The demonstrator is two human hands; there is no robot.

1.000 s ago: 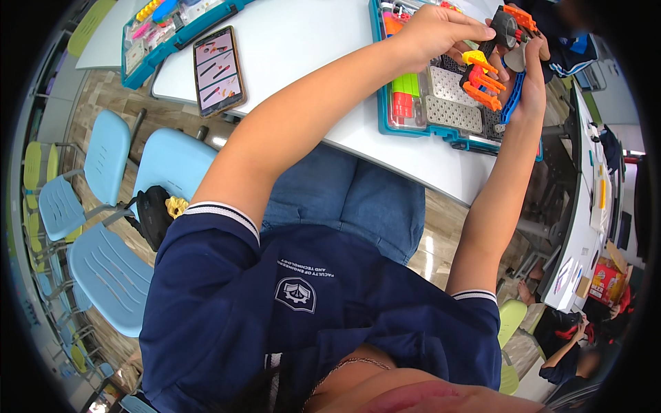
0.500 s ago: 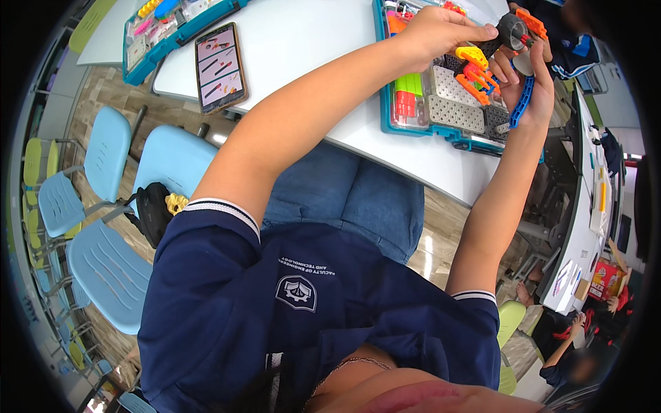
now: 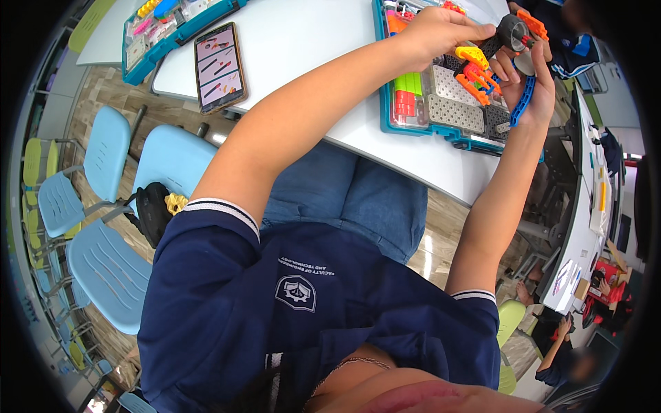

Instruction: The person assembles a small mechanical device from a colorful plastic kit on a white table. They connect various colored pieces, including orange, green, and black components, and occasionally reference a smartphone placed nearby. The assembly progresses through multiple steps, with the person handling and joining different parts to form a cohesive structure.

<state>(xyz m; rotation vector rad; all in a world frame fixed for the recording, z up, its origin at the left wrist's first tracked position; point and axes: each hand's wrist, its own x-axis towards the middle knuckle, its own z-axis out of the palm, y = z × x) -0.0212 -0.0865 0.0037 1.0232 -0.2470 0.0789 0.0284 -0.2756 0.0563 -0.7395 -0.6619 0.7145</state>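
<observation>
A toy model of plastic construction pieces is held up at the upper right, over the parts case. It has a black wheel (image 3: pixel 513 32), orange pieces (image 3: pixel 533 24), a yellow piece (image 3: pixel 472 55) and a curved blue strip (image 3: pixel 522 103). My left hand (image 3: pixel 438 36) reaches it from the left, thumb and fingers closed at the black part beside the wheel. My right hand (image 3: pixel 536 86) supports it from the right, its fingers curled around the lower pieces and the blue strip lying against the palm. Where the pieces join is partly hidden by my fingers.
Beneath the model sits a teal-edged parts case (image 3: pixel 406 129) with grey perforated plates and green and red pieces. A phone (image 3: pixel 220 67) showing pictures lies near the table edge, beside another teal case (image 3: pixel 180 34). Blue chairs (image 3: pixel 110 275) stand at left; another person (image 3: pixel 575 368) is at lower right.
My hands and the model stay almost still. At the lower right, the other person's hands and arm have shifted slightly.
</observation>
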